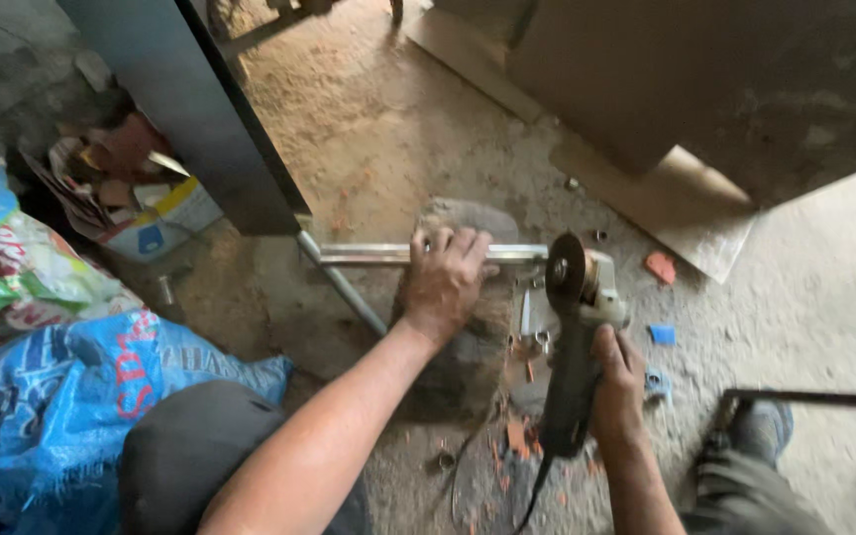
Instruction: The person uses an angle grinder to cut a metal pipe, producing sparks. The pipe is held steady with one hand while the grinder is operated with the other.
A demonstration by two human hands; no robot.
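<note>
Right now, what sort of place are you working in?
Probably a rough metal workshop floor: an angle grinder in the right hand, a steel tube pinned by the left hand, bare dusty concrete floor.

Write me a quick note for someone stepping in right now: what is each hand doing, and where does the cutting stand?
Left hand: pressing the metal bar down on a stone block on the floor.
Right hand: gripping the angle grinder, whose disc sits at the bar's right end.
Done: bar laid across the block and held steady.
Left: whether the disc has bitten into the bar cannot be told; no cut piece shows.
</note>
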